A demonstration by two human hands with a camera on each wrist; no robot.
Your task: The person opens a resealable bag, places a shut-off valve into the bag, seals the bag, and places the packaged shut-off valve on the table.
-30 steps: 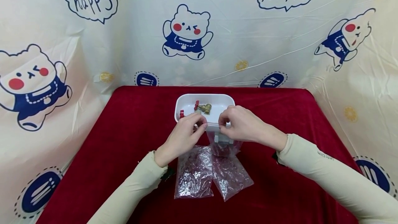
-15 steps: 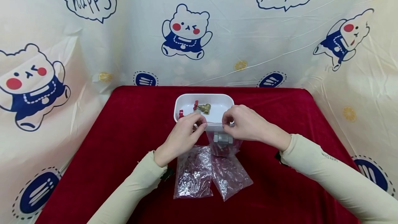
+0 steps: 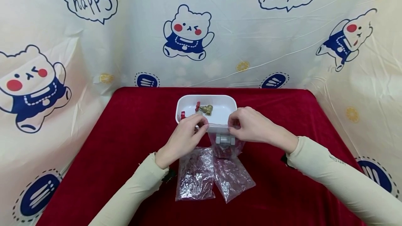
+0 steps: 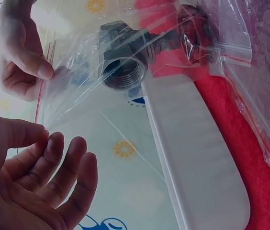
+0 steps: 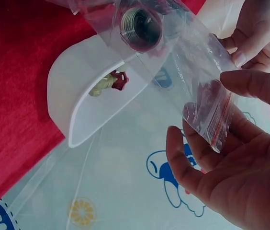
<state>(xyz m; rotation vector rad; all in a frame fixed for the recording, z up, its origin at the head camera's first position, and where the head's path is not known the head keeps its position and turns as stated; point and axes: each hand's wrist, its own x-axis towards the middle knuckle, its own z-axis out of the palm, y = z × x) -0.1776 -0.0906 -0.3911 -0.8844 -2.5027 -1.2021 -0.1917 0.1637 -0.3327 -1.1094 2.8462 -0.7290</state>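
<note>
A clear zip bag (image 3: pixel 233 151) with a red line along its seal hangs between my two hands, in front of the white tray. Inside it is a grey metal valve (image 3: pixel 225 140); its threaded opening and red handle (image 4: pixel 192 36) show through the plastic in the left wrist view. With thumb and forefinger my left hand (image 3: pixel 185 133) pinches the left end of the bag's top edge. My right hand (image 3: pixel 251 125) pinches the same edge farther right, and in the right wrist view the seal strip (image 5: pixel 219 122) runs between its thumb and fingers.
Behind the bag stands the white tray (image 3: pixel 224 109), holding a brass valve (image 3: pixel 207 109) with a red handle; another red handle (image 3: pixel 183 115) shows at its left. Two flat clear bags (image 3: pixel 196 175) lie nearer me on the red cloth (image 3: pixel 141 121).
My right hand has slid to the right along the bag's top edge. The left hand keeps its place, and the valve in the bag hangs nearly where it was.
</note>
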